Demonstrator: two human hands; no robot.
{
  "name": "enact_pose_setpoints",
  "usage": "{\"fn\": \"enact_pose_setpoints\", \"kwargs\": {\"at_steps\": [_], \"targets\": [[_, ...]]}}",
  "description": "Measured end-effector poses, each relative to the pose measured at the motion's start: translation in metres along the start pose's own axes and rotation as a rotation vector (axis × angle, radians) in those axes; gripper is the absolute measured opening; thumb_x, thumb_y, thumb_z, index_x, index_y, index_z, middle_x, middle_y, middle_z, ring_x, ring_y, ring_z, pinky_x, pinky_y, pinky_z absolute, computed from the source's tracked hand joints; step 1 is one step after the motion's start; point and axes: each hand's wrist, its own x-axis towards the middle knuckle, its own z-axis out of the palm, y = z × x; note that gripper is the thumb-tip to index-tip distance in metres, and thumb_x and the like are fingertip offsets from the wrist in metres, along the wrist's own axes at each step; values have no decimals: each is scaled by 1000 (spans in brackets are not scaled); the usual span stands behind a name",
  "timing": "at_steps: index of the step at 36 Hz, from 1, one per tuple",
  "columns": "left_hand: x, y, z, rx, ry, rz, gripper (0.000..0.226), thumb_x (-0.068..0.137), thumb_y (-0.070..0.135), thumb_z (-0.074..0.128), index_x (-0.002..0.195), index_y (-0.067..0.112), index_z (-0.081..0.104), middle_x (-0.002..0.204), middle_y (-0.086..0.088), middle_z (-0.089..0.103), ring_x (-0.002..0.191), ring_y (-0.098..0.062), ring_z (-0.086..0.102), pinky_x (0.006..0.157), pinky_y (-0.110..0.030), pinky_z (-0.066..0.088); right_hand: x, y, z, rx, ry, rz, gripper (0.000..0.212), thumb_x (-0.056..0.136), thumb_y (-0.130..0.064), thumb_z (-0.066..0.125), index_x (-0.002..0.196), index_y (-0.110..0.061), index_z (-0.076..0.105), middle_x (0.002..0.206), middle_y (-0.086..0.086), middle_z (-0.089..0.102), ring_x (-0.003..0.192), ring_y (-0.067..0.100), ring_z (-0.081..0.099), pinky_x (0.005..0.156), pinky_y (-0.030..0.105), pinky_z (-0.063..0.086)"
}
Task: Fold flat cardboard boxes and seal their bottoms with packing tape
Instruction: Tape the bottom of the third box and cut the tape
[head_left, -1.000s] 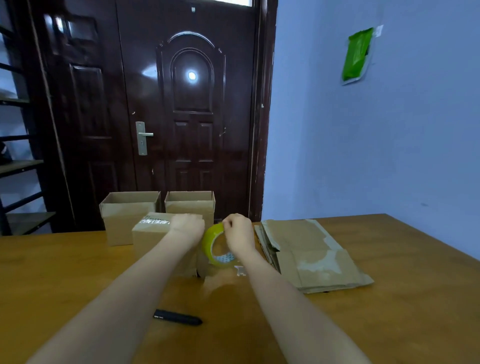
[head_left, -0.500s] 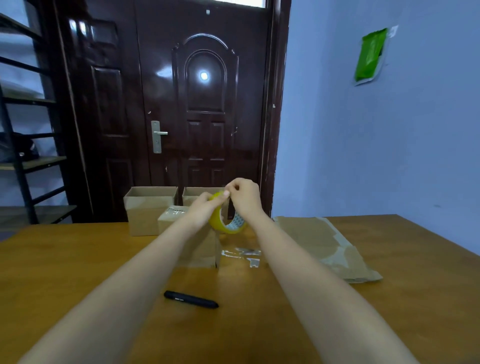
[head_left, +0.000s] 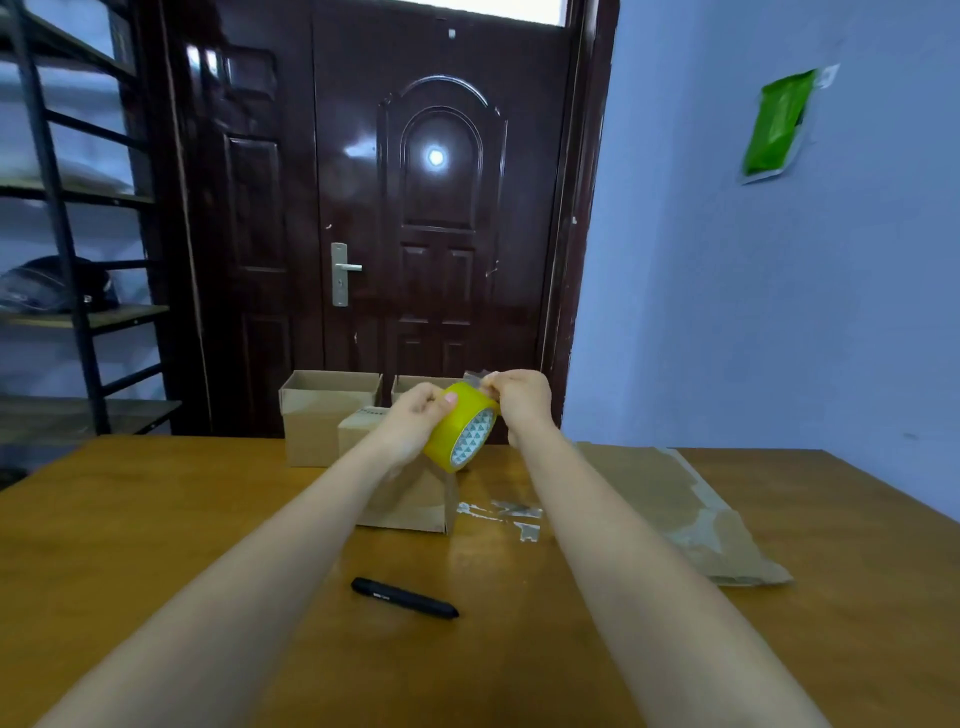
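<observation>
While the left hand (head_left: 415, 415) grips the yellow packing-tape roll (head_left: 460, 433), the right hand (head_left: 514, 397) pinches its loose end; peel slowly, keeping the strip straight.

Door: we see a dark glossy door (head_left: 441, 208), lamp glare on its arched panel.
Wall: blue (head_left: 727, 312), a green packet (head_left: 776, 127) stuck high.
Shelving: black metal rack (head_left: 62, 234) at far left.
Table: wooden top (head_left: 156, 519).
</observation>
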Motion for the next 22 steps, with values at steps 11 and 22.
{"fn": "enact_pose_setpoints", "kwargs": {"at_steps": [11, 22], "targets": [[-14, -3, -6, -83, -189, 80, 8, 98, 11, 47, 92, 9, 52, 80, -2, 56, 71, -9, 52, 67, -16, 43, 11, -6, -14, 332, 112, 232, 7, 91, 7, 49, 90, 3, 55, 76, 12, 60, 45, 13, 63, 38, 19, 49], [-20, -4, -5, -157, -189, 145, 4, 92, 12, 56, 90, 16, 55, 73, 12, 66, 70, -5, 56, 69, -23, 43, 14, 5, -33, 396, 141, 412, 16, 84, 12, 45, 73, 1, 51, 61, 14, 59, 39, 20, 60, 42, 28, 50]]}}
